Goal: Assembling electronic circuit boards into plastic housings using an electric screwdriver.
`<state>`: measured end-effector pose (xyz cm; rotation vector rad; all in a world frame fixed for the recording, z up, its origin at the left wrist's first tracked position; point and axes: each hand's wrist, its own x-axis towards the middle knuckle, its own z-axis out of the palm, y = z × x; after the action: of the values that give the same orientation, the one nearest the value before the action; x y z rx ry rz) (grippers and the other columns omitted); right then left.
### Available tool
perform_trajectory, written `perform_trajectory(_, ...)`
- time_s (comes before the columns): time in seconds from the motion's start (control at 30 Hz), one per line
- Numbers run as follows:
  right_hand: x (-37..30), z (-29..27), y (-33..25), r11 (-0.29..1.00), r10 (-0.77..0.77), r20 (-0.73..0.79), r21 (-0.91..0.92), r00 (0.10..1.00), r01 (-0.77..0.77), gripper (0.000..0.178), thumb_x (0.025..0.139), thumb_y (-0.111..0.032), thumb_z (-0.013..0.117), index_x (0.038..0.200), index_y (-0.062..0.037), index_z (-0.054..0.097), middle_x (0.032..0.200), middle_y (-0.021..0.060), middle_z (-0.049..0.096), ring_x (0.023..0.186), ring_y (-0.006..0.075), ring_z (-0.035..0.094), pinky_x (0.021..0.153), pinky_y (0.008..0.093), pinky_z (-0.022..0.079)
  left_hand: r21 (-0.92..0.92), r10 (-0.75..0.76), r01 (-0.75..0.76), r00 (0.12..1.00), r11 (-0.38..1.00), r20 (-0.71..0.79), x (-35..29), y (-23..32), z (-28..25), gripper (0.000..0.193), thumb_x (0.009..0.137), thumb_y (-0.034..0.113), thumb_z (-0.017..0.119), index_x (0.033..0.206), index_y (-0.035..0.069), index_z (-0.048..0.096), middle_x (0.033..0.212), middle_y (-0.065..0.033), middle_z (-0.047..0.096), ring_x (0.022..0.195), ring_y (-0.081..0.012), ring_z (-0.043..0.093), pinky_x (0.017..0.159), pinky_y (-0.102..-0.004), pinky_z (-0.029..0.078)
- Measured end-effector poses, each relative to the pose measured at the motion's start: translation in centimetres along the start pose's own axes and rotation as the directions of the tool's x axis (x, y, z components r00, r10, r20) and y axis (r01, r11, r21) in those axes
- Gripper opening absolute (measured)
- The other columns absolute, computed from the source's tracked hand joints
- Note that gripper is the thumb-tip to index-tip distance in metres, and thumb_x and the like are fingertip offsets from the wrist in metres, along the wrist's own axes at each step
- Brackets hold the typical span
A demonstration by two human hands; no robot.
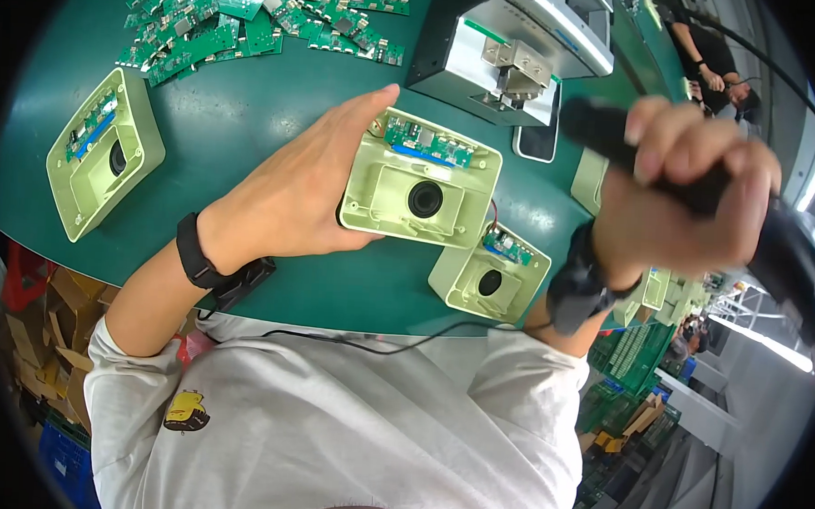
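My left hand (283, 190) grips a pale green plastic housing (365, 193) by its left side, thumb along the top corner and fingers mostly hidden behind. Inside the housing, whose open side faces me, sit a green circuit board (430, 144) and a round black speaker (424, 199). Raised at the right, my right hand (692, 190) is closed around a long black tool (604, 131); both are smeared by motion, and the tool's exact kind is unclear. A second housing (452, 279) with board and speaker stands just below the held one. Another such housing (149, 139) rests at the left.
Loose green circuit boards (244, 29) pile up at the far left. A grey-black machine with a metal fixture (520, 73) stands at the back, a phone (537, 137) beside it. A black cable (376, 347) runs along the table's near edge. Another person (707, 58) is at far right.
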<state>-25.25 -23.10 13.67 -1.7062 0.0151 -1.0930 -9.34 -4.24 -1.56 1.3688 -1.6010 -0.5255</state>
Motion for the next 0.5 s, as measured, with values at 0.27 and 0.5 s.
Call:
perform_trajectory(0.27, 0.0, 1.4, 0.6, 0.993, 0.091, -0.079, -0.074, 0.993, -0.097, 0.018, 0.103, -0.027, 0.047, 0.099, -0.0089, 0.050, 0.068, 0.0068, 0.048, 0.049, 0.0188, 0.045, 0.057, 0.0415, 0.046, -0.028, -0.086, 0.087, 0.996, 0.996, 0.026, 0.3, 0.0, -0.2, 0.121, 0.071, 0.019, 0.092, 0.164, -0.002, 0.017, 0.157, -0.0278, 0.044, 0.142, -0.0463, 0.048, 0.119, -0.0488, 0.043)
perform_trajectory(0.5, -2.0, 5.4, 1.4, 0.992, 0.123, 0.060, 0.021, 0.991, -0.125, 0.015, 0.103, -0.022, 0.051, 0.101, -0.0074, 0.047, 0.068, 0.0077, 0.050, 0.050, 0.0185, 0.046, 0.056, 0.0410, 0.047, -0.054, -0.106, 0.108, 0.994, 0.993, 0.027, 0.2, 0.2, -0.3, 0.120, 0.072, 0.019, 0.091, 0.164, -0.002, 0.016, 0.154, -0.0288, 0.046, 0.141, -0.0463, 0.049, 0.118, -0.0482, 0.043)
